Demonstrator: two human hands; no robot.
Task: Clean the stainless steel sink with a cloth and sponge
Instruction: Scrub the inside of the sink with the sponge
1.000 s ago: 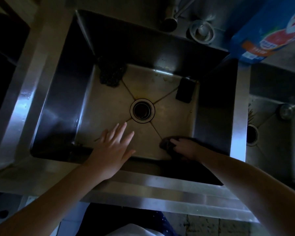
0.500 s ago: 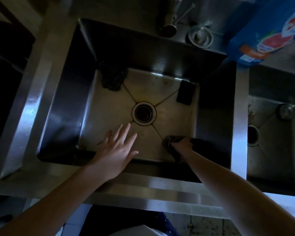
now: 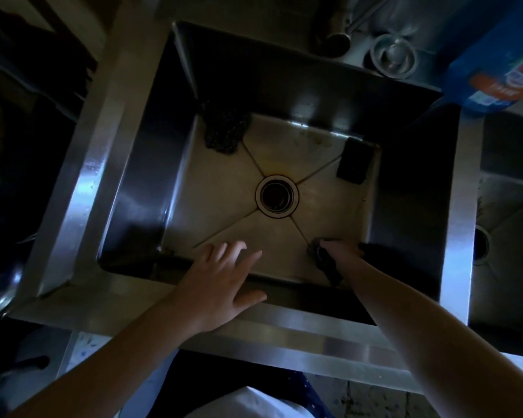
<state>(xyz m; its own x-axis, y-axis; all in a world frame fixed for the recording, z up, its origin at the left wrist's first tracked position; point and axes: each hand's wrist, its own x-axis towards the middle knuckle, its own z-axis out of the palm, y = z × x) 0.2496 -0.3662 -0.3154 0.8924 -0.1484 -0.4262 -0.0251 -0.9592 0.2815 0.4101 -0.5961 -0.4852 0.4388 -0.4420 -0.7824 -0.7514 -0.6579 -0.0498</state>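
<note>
The stainless steel sink (image 3: 139, 164) fills the middle of the dim head view, with a round drain (image 3: 277, 196) at its centre. My right hand (image 3: 343, 251) is down in the near right corner of the basin, shut on a dark cloth (image 3: 325, 260) pressed against the floor. My left hand (image 3: 221, 282) hovers over the near edge with its fingers spread and nothing in it. A dark sponge (image 3: 355, 160) lies flat at the far right of the basin. A dark mesh scrubber (image 3: 224, 131) sits in the far left corner.
A blue detergent bag (image 3: 495, 64) stands on the ledge at the far right. A tap base (image 3: 338, 37) and a round metal strainer (image 3: 393, 55) are behind the sink. A second basin (image 3: 507, 224) with its own drain lies to the right.
My right hand with the cloth has shifted slightly right along the near part of the basin floor. My left hand has drawn back a little toward the near rim. The camera has moved in closer.
</note>
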